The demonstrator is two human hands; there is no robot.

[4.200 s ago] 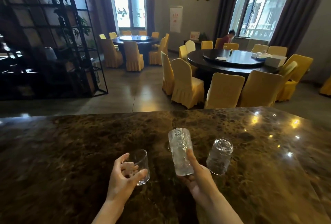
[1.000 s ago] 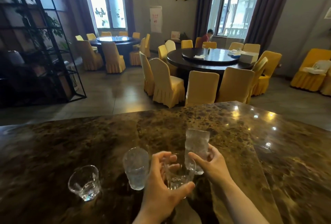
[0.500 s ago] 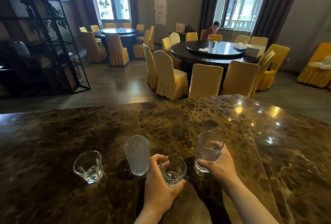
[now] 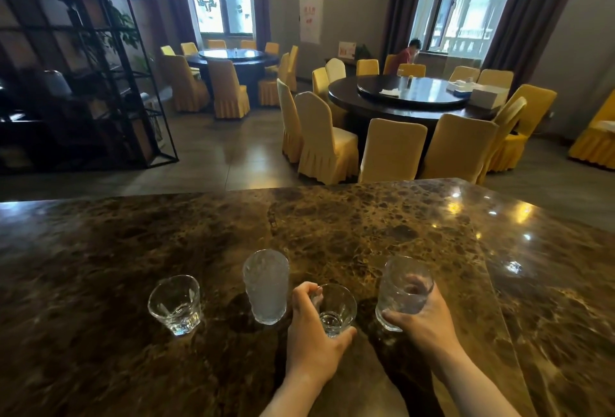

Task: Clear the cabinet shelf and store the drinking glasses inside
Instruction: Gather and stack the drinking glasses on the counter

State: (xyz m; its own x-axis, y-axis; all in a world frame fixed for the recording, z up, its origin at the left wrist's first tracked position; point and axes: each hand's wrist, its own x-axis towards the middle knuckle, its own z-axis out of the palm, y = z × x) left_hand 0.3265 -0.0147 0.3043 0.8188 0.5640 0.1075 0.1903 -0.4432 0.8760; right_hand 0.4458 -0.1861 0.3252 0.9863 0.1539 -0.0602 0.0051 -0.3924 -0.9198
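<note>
Several clear drinking glasses stand in a row on the dark marble counter (image 4: pixel 332 223). My left hand (image 4: pixel 312 340) is wrapped around a short clear tumbler (image 4: pixel 336 308), upright on the counter. My right hand (image 4: pixel 422 320) grips a taller textured glass (image 4: pixel 401 290), upright and tilted slightly. To the left, a tall frosted textured glass (image 4: pixel 266 286) stands mouth-down, untouched. Further left sits a second short tumbler (image 4: pixel 175 304), upright and free. No cabinet shelf is in view.
The counter's far edge (image 4: pixel 299 188) drops to a tiled floor. Beyond are round dining tables (image 4: pixel 412 97) ringed by yellow-covered chairs (image 4: pixel 322 140), a black metal shelving rack (image 4: pixel 83 83) on the left, and a seated person (image 4: pixel 407 57) by the window.
Since a second ago my right hand has turned the textured glass mouth-up and lowered it toward the counter. My left hand has kept its hold on the short tumbler.
</note>
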